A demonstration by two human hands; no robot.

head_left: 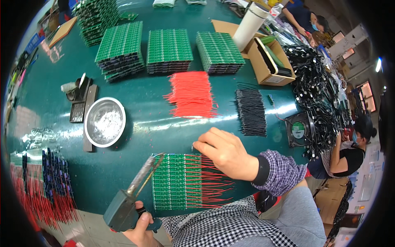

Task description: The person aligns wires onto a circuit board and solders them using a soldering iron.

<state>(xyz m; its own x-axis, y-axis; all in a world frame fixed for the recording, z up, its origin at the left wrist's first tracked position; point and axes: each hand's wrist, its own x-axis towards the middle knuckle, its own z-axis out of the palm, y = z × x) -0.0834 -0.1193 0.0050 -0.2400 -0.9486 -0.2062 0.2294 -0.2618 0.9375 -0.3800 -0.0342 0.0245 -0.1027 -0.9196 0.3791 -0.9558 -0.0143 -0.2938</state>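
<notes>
Green rectangular circuit-board panel (168, 183) with thin red wires (212, 191), flat on green worktop (92, 181). Left hand (142, 224): fingers wrapped round dark pistol-shaped soldering gun (120, 212). Right hand (225, 153): fingers bent, pinch can't tell.

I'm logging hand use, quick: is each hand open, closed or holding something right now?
Left hand: closed, holding the soldering gun.
Right hand: fingers curled at the far edge of the green circuit boards; whether they grip anything cannot be told.
</notes>
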